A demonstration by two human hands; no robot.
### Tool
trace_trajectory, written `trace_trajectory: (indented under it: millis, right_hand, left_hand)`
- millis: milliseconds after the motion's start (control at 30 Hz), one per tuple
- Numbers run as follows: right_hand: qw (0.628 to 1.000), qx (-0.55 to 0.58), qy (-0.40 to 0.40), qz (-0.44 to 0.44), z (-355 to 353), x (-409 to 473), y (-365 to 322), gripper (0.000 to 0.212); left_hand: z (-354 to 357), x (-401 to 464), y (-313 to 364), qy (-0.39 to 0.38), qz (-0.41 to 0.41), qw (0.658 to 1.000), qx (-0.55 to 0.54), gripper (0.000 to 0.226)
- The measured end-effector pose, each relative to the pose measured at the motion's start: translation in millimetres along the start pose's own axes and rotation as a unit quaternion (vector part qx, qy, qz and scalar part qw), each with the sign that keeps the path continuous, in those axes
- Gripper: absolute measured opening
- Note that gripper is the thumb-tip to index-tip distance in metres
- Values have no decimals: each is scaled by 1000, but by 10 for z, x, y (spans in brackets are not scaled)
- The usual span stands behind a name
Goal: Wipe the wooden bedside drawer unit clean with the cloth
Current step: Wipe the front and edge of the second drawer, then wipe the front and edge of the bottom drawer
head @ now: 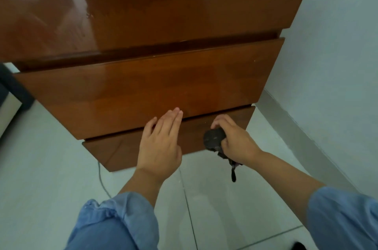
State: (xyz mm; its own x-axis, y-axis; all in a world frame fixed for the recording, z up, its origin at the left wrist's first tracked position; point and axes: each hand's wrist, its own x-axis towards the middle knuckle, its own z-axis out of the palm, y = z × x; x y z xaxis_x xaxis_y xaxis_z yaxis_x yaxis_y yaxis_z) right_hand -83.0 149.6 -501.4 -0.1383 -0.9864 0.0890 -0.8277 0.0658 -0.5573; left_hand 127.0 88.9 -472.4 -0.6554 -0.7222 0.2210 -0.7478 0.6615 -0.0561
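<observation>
The glossy reddish-brown wooden bedside drawer unit (pixel 155 77) fills the upper two thirds of the frame, seen from above so that its shiny top spreads across the upper part and two drawer fronts step down towards the centre. The person's left hand (pixel 160 143) lies flat against the front near the centre of the frame, fingers straight and together, their tips reaching the lower edge of the upper drawer front (pixel 133 94) while the palm covers part of the lower drawer front (pixel 114 151). Just to the right, the right hand (pixel 233 139) is curled tightly round a bunched dark grey cloth (pixel 213 139), which is held at the lower drawer front; whether it actually touches the wood is hard to tell. A thin dark strand of the cloth dangles below the wrist. Both forearms come up from rolled light-blue sleeves (pixel 122 221) at the bottom of the frame. Pale floor tiles (pixel 41 188) lie beneath, a pale wall (pixel 337 45) rises at the right, and a thin grey cable (pixel 102 182) trails on the floor under the unit.
</observation>
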Motion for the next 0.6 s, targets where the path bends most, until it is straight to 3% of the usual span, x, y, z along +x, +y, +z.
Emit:
trace_trajectory:
  millis: [167,433,600]
  right_hand:
    - [999,-9,-23,45,22,33,74,63]
    - [998,-27,15,47,155,194,73,67]
    - [997,-48,-1,58,157,249,19,65]
  left_hand:
    - [256,-132,-23,-53,-87,990,-94,70]
    - [480,-140,-252,22,-142,983,-116,69]
    - [495,-95,-346,-9,-162,982,-96,65]
